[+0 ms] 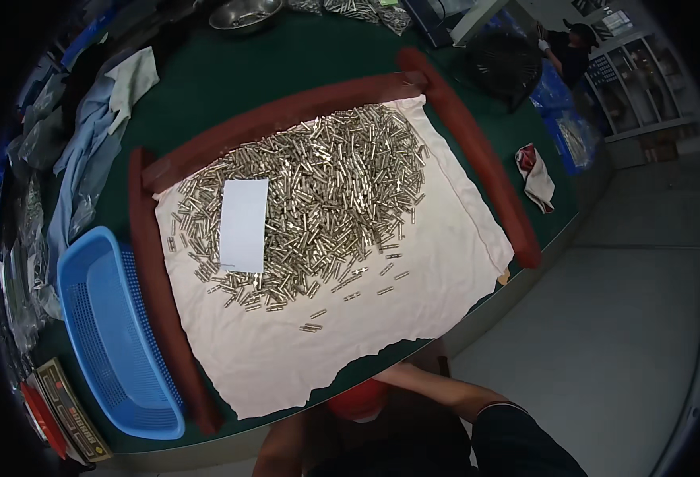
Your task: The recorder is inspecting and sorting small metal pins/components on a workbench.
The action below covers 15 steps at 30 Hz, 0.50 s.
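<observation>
My right hand [397,374] is low at the table's near edge, beside a rounded red object [358,400] that I cannot make out. Its fingers are hidden, so what they hold, if anything, does not show. My left hand is out of sight; only bare skin shows below the edge at the lower left. On a pale cloth [437,278] lies a big heap of small shiny metal pins [326,183], with several strays towards me. A blank-looking white paper slip [243,226] rests on the heap's left part.
Dark red bars [286,111] border the cloth at the back and both sides. A blue plastic basket [111,334] stands left. A metal bowl [242,14] sits far back. On the right lie a crumpled rag [537,183] and a black round stool-like thing [505,67]; a person [568,52] works beyond.
</observation>
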Each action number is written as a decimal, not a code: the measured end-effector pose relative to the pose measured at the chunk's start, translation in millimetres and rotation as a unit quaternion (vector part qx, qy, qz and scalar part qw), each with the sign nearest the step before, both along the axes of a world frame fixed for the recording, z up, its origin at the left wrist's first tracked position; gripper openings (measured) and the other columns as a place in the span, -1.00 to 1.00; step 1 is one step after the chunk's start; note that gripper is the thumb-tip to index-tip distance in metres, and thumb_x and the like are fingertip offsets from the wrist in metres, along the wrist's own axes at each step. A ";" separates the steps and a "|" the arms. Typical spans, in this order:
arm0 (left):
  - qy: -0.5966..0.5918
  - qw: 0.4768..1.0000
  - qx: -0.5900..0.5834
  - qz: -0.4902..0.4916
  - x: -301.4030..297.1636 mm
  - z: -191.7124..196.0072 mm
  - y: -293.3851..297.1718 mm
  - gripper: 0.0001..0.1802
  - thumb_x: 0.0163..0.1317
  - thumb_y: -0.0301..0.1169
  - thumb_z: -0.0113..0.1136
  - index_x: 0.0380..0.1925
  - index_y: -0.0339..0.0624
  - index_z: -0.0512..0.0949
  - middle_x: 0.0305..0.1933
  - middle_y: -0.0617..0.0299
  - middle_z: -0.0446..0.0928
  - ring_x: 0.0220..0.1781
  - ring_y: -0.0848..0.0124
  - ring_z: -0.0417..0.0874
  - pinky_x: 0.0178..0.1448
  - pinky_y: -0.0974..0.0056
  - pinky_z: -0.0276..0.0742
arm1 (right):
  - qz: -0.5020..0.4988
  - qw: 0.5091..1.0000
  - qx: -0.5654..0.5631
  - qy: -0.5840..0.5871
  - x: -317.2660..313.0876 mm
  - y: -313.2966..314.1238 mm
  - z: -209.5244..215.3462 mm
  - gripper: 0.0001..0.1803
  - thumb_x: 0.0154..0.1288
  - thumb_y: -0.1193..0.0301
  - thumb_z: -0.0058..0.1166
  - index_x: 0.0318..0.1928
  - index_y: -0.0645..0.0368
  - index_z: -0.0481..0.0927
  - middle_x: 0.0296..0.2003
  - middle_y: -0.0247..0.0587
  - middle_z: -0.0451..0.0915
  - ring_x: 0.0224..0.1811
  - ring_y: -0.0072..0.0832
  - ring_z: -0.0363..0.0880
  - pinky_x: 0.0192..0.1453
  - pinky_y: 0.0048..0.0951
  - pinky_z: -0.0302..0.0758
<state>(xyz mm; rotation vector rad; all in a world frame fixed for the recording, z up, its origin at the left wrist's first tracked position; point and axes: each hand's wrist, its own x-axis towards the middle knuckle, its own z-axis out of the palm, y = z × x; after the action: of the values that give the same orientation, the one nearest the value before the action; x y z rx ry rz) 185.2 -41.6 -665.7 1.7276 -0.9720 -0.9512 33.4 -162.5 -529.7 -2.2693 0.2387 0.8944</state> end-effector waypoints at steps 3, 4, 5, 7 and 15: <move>-0.005 1.000 -0.019 0.011 4.0 -2.5 0.7 -0.46 0.03 -0.32 0.29 0.02 -0.25 0.38 -0.01 -0.13 0.43 0.06 -0.02 0.45 0.10 0.01 0.38 | 0.043 0.917 0.010 -0.397 31.9 -15.9 184.3 -0.84 -0.11 0.38 0.34 -0.47 0.09 0.63 -0.57 -0.34 0.55 -0.49 -0.43 0.54 -0.40 -0.50 0.42; -0.015 1.000 -0.021 0.011 12.1 -1.5 3.5 -0.46 0.03 -0.32 0.29 0.02 -0.25 0.38 -0.01 -0.13 0.43 0.06 -0.02 0.45 0.10 0.01 0.39 | 0.043 0.864 -0.053 -0.499 49.4 -41.6 213.7 -0.85 -0.15 0.41 0.33 -0.52 0.10 0.61 -0.62 -0.43 0.49 -0.54 -0.52 0.45 -0.46 -0.55 0.33; -0.025 0.999 -0.024 0.011 24.5 -0.8 10.2 -0.46 0.03 -0.32 0.29 0.02 -0.25 0.38 -0.01 -0.13 0.44 0.06 -0.02 0.45 0.10 0.01 0.39 | -0.015 0.855 -0.106 -0.508 63.8 -69.4 224.6 -0.81 -0.15 0.43 0.28 -0.43 0.19 0.62 -0.54 -0.32 0.54 -0.46 -0.39 0.51 -0.38 -0.45 0.41; -0.037 0.999 -0.032 0.011 41.3 -0.3 20.8 -0.47 0.03 -0.32 0.29 0.01 -0.26 0.39 -0.01 -0.13 0.44 0.05 -0.02 0.45 0.10 0.00 0.39 | -0.063 0.889 -0.238 -0.387 110.5 -105.3 227.3 -0.31 -0.01 0.36 0.08 0.20 0.36 0.33 0.17 0.14 0.34 0.20 0.01 0.32 0.26 -0.14 0.24; -0.050 0.994 -0.070 0.063 48.2 2.5 11.5 -0.48 0.04 -0.33 0.30 0.00 -0.26 0.40 -0.03 -0.12 0.45 0.03 -0.02 0.46 0.08 0.00 0.39 | 0.005 0.905 -0.250 -0.344 79.9 -121.5 167.3 -0.25 -0.01 0.34 -0.02 0.27 0.32 0.25 0.31 0.14 0.16 0.37 0.04 0.10 0.40 0.00 -0.01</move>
<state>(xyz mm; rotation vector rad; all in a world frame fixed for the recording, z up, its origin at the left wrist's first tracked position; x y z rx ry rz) 233.3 -30.1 -663.2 1.7086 -0.9586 -0.7057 113.3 -284.0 -362.5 -2.9000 0.1402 -0.0288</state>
